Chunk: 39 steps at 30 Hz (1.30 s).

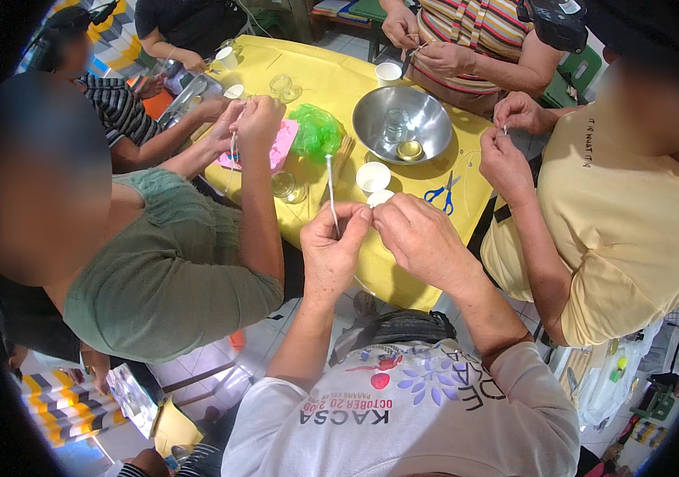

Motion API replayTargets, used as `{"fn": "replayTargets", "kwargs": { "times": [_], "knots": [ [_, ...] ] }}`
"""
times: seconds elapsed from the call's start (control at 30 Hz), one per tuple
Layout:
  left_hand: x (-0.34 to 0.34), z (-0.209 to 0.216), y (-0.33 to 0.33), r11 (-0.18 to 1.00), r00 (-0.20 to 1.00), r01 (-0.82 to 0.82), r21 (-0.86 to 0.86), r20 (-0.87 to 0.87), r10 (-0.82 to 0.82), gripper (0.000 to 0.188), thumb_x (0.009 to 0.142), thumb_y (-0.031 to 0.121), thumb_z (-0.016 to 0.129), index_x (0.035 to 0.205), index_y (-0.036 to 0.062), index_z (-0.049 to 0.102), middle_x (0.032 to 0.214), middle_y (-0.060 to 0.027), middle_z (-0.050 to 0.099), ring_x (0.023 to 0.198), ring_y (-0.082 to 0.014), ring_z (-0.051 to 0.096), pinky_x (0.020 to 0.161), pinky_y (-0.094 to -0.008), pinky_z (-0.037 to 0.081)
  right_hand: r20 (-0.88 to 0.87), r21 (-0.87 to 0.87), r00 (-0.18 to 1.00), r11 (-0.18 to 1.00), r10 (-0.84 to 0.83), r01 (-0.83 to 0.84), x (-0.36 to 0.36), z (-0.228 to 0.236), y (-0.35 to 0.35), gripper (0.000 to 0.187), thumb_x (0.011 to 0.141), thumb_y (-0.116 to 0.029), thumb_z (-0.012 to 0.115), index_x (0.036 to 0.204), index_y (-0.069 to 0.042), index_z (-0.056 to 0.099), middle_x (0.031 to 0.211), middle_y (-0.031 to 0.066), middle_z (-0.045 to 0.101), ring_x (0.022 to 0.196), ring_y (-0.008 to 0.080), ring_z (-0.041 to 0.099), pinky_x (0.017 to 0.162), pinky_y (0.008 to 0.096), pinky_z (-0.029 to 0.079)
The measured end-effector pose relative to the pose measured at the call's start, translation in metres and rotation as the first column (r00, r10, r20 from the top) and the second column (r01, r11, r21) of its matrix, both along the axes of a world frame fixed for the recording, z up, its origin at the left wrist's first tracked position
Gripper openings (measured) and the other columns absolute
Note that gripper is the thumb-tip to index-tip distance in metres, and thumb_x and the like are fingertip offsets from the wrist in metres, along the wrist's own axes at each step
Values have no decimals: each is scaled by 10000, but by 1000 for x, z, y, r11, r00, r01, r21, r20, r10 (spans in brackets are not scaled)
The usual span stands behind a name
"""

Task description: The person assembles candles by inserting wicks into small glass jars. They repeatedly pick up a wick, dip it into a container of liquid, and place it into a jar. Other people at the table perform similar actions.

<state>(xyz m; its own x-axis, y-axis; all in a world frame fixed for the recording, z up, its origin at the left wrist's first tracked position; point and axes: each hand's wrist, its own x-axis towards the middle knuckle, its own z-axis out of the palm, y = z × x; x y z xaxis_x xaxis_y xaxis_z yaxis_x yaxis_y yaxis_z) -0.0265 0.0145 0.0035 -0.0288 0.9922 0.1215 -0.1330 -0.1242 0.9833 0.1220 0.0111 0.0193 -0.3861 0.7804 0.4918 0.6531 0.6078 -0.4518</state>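
Item under inspection: a thin white cord [331, 187], held above the near part of a yellow-covered worktop [323, 60]. Clock directions run from the meeting point of the hands, with 12 o'clock towards the far side.

Hands: the bare left hand [335, 246] is clamped on the cord between thumb and forefinger, one length standing up towards 11 o'clock. The bare right hand [419, 238] meets it there, fingertips drawn together; what lies between them is hidden, so its hold cannot be confirmed. A fine pale strand [364, 287] hangs towards 6 o'clock; whether it belongs to the same cord cannot be told.

Surroundings: a round white paper cup [373, 176] at 12 o'clock, a wide stainless-steel bowl [433, 127] towards 1, metal scissors with blue handles [448, 189] between 2 and 3, a crumpled green plastic bag [316, 131] at 11, and a flat pink tray [284, 141] at 10.

Assessment: the fingertip work appears to call for fine control. The left pinch should sit close to the working point, firm enough to prevent slipping. The right fingertips should move in small increments under light, even tension. The raised length is best kept out of the fingers, and the hanging strand free of twists
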Motion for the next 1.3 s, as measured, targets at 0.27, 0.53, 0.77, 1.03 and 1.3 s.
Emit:
{"fn": "replayTargets", "kwargs": {
  "times": [0.27, 0.53, 0.77, 1.03, 1.3],
  "knots": [
    [-17, 12, -1, 965, 870, 84, 247, -491, 50, 108, 788, 25, 664, 894, 3, 674, 801, -78, 603, 622, -112, 548, 527, -228, 410, -190, -157, 981, 985, 43, -74, 2, 2, 4, 86, 844, -73, 532, 893, -11, 500, 858, 149, 534, 773, 344, 557, 664, 420, 454],
    [-17, 18, -4, 909, 783, 172, 381, -613, 109, 137, 751, 1, 691, 887, 13, 670, 813, -85, 619, 632, -151, 583, 539, -261, 458, -331, -325, 943, 935, 28, -142, 7, 3, 4, 118, 873, -129, 525, 901, -14, 520, 813, 155, 532, 735, 358, 552, 635, 423, 439],
    [-20, 11, 0, 929, 866, 187, 319, -499, -3, 91, 771, -5, 661, 858, -1, 635, 777, -60, 574, 595, -97, 507, 501, -228, 382, -320, -247, 947, 963, 23, -107, 8, 7, 2, 104, 852, -123, 572, 850, -21, 551, 808, 139, 550, 695, 319, 570, 593, 386, 443],
    [-11, 5, -5, 980, 974, 187, 67, -144, -176, 30, 833, 16, 610, 840, -13, 606, 744, -18, 506, 613, -67, 427, 539, -213, 338, -515, -228, 857, 965, -5, -131, 9, 4, 0, 84, 830, -57, 624, 898, -9, 614, 806, 71, 577, 645, 141, 546, 560, 258, 433],
    [-1, -1, -15, 986, 941, 82, 143, -338, -29, 87, 858, 56, 579, 802, -9, 564, 722, -17, 487, 596, -72, 411, 526, -229, 337, -457, -361, 887, 926, -72, -111, 10, 2, -6, 82, 787, -21, 646, 863, -7, 619, 791, 45, 574, 595, 93, 505, 530, 223, 408]
  ]
}}
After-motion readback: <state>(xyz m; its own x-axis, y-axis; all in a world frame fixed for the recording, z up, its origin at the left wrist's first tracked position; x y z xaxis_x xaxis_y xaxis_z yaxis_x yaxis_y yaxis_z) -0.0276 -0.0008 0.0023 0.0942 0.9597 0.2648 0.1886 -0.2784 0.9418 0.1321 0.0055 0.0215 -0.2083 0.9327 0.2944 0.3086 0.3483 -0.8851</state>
